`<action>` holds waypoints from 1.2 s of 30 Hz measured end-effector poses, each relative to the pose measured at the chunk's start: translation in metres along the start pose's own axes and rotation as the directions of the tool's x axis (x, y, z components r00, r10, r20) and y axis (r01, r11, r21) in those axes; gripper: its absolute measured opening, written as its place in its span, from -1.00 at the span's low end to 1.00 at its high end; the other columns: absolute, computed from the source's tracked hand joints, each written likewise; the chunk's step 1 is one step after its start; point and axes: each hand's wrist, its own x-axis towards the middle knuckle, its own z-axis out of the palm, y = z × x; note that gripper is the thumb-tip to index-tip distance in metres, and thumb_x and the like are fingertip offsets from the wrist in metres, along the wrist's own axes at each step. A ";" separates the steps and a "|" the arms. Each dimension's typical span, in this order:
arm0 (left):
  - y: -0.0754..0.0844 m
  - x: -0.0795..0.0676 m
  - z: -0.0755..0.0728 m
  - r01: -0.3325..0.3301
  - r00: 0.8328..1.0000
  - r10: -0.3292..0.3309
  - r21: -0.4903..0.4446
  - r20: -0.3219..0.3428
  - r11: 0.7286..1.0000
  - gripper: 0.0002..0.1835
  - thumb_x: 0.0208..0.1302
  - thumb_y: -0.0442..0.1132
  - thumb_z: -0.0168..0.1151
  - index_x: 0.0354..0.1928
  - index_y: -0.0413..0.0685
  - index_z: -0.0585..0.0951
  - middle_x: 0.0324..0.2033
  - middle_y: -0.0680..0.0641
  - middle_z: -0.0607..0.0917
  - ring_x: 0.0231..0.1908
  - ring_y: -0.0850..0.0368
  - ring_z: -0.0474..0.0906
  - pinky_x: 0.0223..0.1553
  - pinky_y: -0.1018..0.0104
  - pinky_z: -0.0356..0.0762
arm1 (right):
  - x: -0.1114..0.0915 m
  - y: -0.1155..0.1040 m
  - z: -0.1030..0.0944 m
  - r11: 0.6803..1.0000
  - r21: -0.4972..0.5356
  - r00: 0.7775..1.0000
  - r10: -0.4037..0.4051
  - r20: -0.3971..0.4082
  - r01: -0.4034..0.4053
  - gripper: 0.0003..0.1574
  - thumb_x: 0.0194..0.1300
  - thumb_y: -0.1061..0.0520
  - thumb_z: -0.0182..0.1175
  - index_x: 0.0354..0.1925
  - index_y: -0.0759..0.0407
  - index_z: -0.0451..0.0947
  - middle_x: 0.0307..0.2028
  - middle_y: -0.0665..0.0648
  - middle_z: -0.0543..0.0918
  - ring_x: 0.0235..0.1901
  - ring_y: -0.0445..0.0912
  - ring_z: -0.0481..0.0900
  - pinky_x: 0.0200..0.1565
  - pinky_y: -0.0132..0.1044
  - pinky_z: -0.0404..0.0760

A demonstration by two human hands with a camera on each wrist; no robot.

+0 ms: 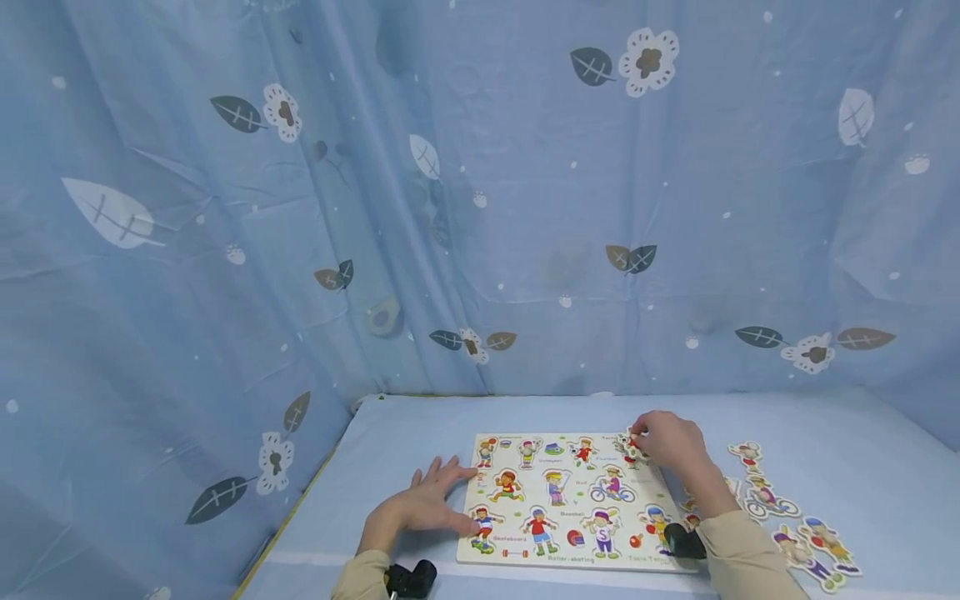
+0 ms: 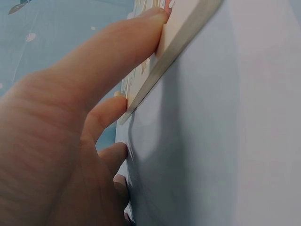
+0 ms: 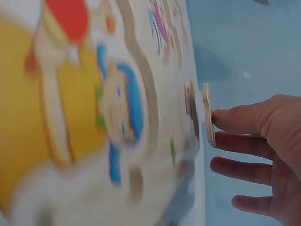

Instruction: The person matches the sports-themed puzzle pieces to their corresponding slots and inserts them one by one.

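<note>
A wooden peg-style puzzle board (image 1: 534,492) with printed sports figures lies flat on the table. My left hand (image 1: 427,500) is spread at its left edge, thumb and index fingertip touching the board and the other fingers on the cloth in the left wrist view. Over the board's far right corner, my right hand (image 1: 675,450) pinches a small puzzle piece (image 3: 209,117) between thumb and index finger. That piece stands tilted on edge, close over a figure-shaped recess (image 3: 192,110). Its other fingers extend loosely below. Several figure pieces, such as the cyclist (image 1: 612,487), sit in the board.
Right of the board lie several loose puzzle pieces, among them a bicycle piece (image 1: 771,500), a small figure (image 1: 748,452) and a figure in yellow (image 1: 829,546). A pale blue cloth (image 1: 420,421) covers the table. Patterned curtains (image 1: 525,208) hang behind and at the left.
</note>
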 end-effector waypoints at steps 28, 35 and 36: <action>0.000 0.001 -0.003 0.038 0.999 -0.038 -0.017 0.012 0.999 -0.03 -0.10 0.27 0.47 0.42 0.21 0.37 0.53 -0.18 0.09 0.53 -0.26 -0.25 0.47 -0.31 -0.36 | 0.022 -0.066 0.030 0.998 0.012 0.996 -0.057 0.061 0.057 -0.93 0.25 0.18 0.31 -0.36 0.11 0.73 -0.36 0.05 0.71 -0.41 -0.08 0.56 -0.12 0.12 0.60; 0.003 0.000 -0.002 0.029 1.000 -0.029 -0.015 -0.002 0.999 -0.04 -0.11 0.25 0.50 0.40 0.22 0.39 0.53 -0.17 0.08 0.53 -0.26 -0.26 0.47 -0.31 -0.36 | 0.020 -0.073 0.031 0.998 -0.015 0.997 -0.066 0.039 0.067 -0.89 0.20 0.27 0.30 -0.45 0.12 0.67 -0.40 0.07 0.69 -0.47 -0.07 0.46 -0.10 0.21 0.53; 0.003 0.001 -0.002 0.029 1.000 -0.029 -0.013 -0.004 0.999 -0.05 -0.11 0.24 0.50 0.40 0.22 0.39 0.53 -0.17 0.08 0.53 -0.26 -0.25 0.47 -0.31 -0.35 | 0.019 -0.073 0.031 0.998 -0.014 0.997 -0.064 0.041 0.065 -0.90 0.20 0.27 0.30 -0.44 0.13 0.68 -0.40 0.07 0.69 -0.47 -0.08 0.46 -0.10 0.22 0.53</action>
